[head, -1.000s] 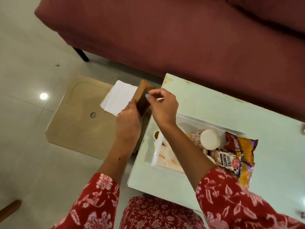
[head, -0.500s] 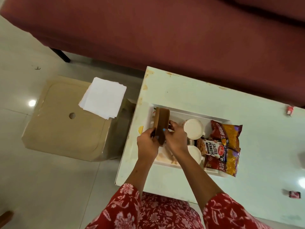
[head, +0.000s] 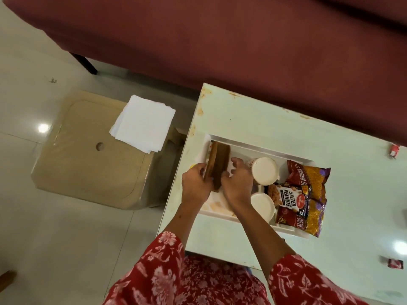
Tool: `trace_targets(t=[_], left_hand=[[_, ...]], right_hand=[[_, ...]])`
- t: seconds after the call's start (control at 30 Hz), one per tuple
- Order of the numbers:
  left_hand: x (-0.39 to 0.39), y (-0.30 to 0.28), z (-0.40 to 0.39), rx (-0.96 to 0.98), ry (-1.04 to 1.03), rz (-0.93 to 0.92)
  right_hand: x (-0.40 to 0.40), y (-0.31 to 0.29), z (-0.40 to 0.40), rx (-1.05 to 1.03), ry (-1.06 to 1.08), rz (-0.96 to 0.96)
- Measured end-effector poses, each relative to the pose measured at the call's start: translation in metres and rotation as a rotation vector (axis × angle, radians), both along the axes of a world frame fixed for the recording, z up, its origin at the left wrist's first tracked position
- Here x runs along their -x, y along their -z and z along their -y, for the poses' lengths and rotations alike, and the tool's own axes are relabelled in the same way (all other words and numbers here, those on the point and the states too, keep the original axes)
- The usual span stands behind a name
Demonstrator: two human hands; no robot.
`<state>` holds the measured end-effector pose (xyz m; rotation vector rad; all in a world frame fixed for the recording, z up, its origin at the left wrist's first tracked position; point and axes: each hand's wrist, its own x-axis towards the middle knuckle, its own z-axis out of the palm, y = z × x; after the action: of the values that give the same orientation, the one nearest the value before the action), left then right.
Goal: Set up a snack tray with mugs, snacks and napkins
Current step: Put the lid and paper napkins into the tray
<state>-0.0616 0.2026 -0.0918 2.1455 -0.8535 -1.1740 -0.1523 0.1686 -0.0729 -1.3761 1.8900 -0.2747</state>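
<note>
A brown wooden napkin holder (head: 220,160) stands upright at the left end of the white tray (head: 259,150). My left hand (head: 195,183) grips its left side. My right hand (head: 237,182) is at its right side, thumb touching the holder and fingers spread over the tray. Two white mugs (head: 265,170) (head: 263,205) stand in the middle of the tray. A salted peanuts packet (head: 286,195) and a red and yellow snack bag (head: 308,183) lie at the tray's right end. A stack of white napkins (head: 144,126) lies on a beige stool.
The tray rests on a pale green table (head: 253,113). The beige stool (head: 88,157) stands on the tiled floor left of the table. A maroon sofa (head: 242,40) runs behind both. Small red wrappers (head: 394,149) (head: 395,263) lie at the table's right.
Both hands carried the wooden holder from over the stool to the tray and set it at the tray's left end. The napkin stack stayed on the stool.
</note>
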Motion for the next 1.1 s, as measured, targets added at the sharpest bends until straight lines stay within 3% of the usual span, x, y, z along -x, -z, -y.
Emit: trace_targets(t=[0.17,0.37,0.5,0.63,0.93,1.1], left_hand=[[-0.072,-0.018,0.013,0.145,-0.195,0.215],[-0.175,-0.007,0.040,0.062,-0.291,0.409],[-0.215,0.014,0.058,-0.112,-0.149,0.510],[-0.235,0.035,0.065,-0.299,0.031,0.544],[-0.225,0.037,0.067,-0.271,-0.127,0.304],[-0.202,0.021,0.056,-0.247,-0.179,0.050]], right_hand=[[-0.047,-0.011,0.011,0.167,-0.127,0.031],[-0.130,0.005,0.041,-0.054,-0.034,0.203],[-0.172,0.029,0.063,-0.261,-0.016,0.209],[-0.191,0.049,0.071,-0.327,0.069,0.215],[-0.194,0.050,0.067,-0.372,0.132,0.276],[-0.174,0.030,0.055,-0.533,0.334,0.535]])
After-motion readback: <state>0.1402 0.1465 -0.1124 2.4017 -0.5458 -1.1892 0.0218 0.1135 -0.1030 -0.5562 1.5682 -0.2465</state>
